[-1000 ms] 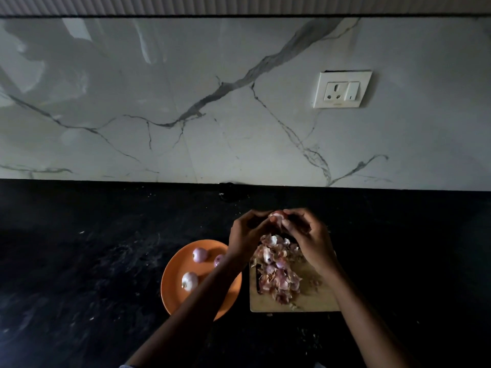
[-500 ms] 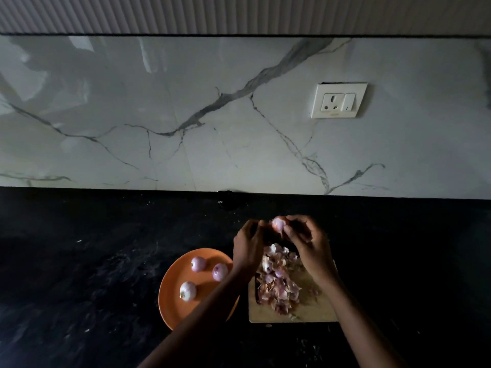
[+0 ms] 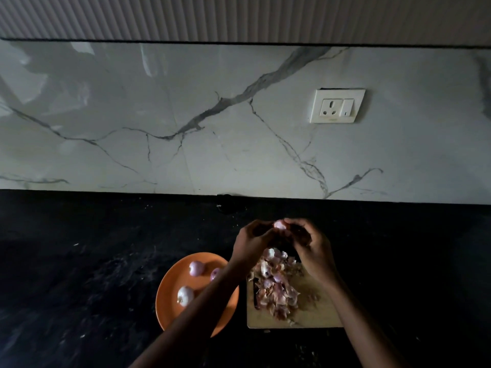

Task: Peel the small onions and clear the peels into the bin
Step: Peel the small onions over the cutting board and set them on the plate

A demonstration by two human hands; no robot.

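Note:
A small pink onion (image 3: 279, 224) is held up between both hands above the far end of a wooden cutting board (image 3: 316, 314). My left hand (image 3: 252, 241) pinches it from the left and my right hand (image 3: 309, 245) pinches it from the right. A heap of pink and tan onion peels (image 3: 276, 285) lies on the board under the hands. To the left, an orange plate (image 3: 172, 309) carries three peeled small onions, one at the back (image 3: 196, 268), one half hidden by my left forearm (image 3: 215, 273), and a paler one in front (image 3: 185, 295).
The plate and board sit on a dark black counter (image 3: 79, 261). A marble backsplash (image 3: 186, 115) rises behind it with a white wall socket (image 3: 337, 105). No bin is in view.
Both hands stay together at the onion, with small finger shifts; my left fingers have closed back onto it. The view has tilted so the scene sits lower in frame.

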